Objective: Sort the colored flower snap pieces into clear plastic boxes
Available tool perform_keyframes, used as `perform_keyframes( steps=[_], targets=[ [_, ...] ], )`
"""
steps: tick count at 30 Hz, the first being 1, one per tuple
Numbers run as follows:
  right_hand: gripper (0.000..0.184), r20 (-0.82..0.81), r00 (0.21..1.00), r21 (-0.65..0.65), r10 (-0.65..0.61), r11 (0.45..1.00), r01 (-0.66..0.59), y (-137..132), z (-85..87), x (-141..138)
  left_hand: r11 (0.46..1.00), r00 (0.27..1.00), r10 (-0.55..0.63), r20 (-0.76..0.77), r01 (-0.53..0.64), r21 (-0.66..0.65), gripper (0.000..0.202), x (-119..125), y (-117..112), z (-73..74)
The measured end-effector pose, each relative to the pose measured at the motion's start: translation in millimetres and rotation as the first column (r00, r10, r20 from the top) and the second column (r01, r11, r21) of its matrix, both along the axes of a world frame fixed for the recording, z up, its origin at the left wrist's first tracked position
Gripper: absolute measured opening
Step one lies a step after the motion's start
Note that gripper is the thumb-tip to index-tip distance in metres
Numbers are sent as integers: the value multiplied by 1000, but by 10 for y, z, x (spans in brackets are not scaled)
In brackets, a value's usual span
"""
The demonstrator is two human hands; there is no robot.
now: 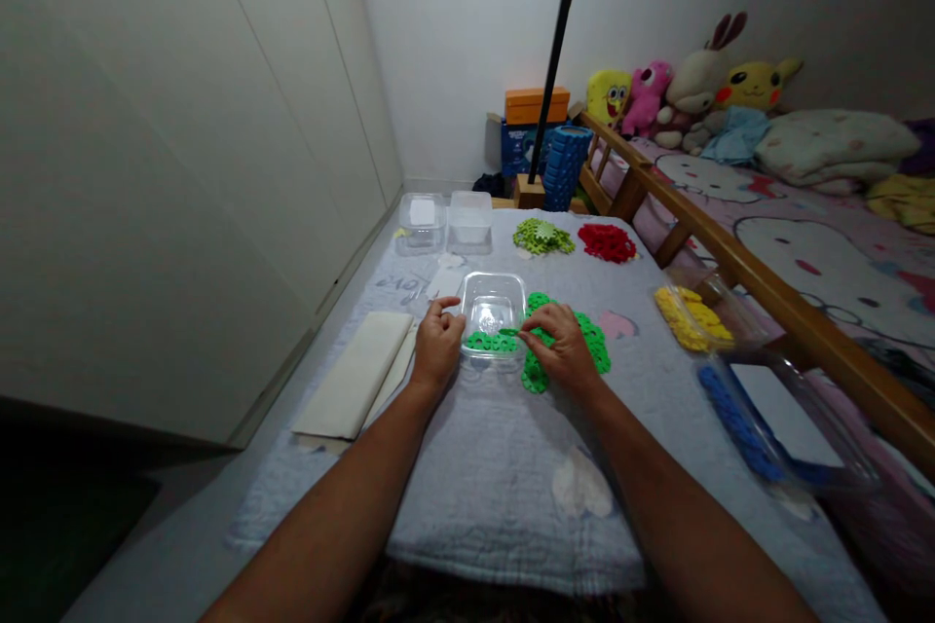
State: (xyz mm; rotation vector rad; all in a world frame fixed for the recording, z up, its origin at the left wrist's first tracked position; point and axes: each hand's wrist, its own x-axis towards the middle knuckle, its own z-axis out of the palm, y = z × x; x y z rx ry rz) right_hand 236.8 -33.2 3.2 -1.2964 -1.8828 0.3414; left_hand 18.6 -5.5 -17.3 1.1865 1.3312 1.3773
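Note:
A clear plastic box stands in front of me, with several green snowflake-shaped plastic discs lying along its near side. My left hand grips the box's left wall, thumb at the rim and index finger curled above it. Over the right rim, my right hand pinches a green snowflake disc between thumb and fingertips. Beneath and around that hand spreads a loose pile of the same green discs, partly hidden by it.
Light-green pieces and red pieces lie in heaps at the back. Two clear containers stand back left. A folded beige sheet lies left. Boxes of yellow pieces and blue pieces sit right, beside a wooden bed rail.

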Motion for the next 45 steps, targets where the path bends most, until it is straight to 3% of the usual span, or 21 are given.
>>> perform_keyframes(
  steps=[7, 10, 14, 17, 21, 24, 29, 33, 36, 41, 45],
  targets=[
    [16, 63, 991, 82, -117, 990, 112, 50, -78, 50, 1000, 1000, -5, -16, 5, 2, 37, 4, 0, 8],
    [14, 127, 983, 13, -136, 991, 135, 74, -25, 225, 1000, 1000, -1, -20, 1, 6, 36, 2, -4, 25],
    [7, 318, 948, -210, -13, 974, 83, 50, 61, 411, 1000, 1000, 11, -25, -11, 9, 34, -5, -13, 49],
    [21, 413, 904, -327, 115, 944, 30, 5, 91, 439, 1000, 1000, 14, -27, -14, 11, 35, -10, -13, 43],
    [34, 470, 862, -379, 192, 926, 0, -28, 87, 401, 1000, 1000, 18, -22, -18, 4, 35, -12, -4, 24],
    [32, 467, 860, -385, 206, 923, -12, -25, 77, 391, 1000, 1000, 17, -23, -17, 4, 35, -12, -3, 27],
    [19, 370, 904, -397, 215, 916, -55, 8, 91, 452, 1000, 1000, 10, -14, -10, 3, 35, -7, -12, 43],
    [7, 169, 957, -426, 237, 893, -146, 56, 95, 516, 1000, 1000, 15, -23, -15, 8, 34, -5, -14, 47],
    [9, -14, 989, -440, 150, 887, -140, 91, 78, 530, 1000, 999, 11, -36, -11, 6, 34, -9, -7, 40],
    [17, -213, 973, -263, -87, 964, 28, 97, 91, 444, 1000, 999, 9, -44, -9, 12, 35, -17, 6, -1],
    [16, -303, 952, -119, -44, 993, 8, 53, 97, 261, 1000, 999, 1, -33, 0, 12, 35, -17, 4, -10]
  ],
)
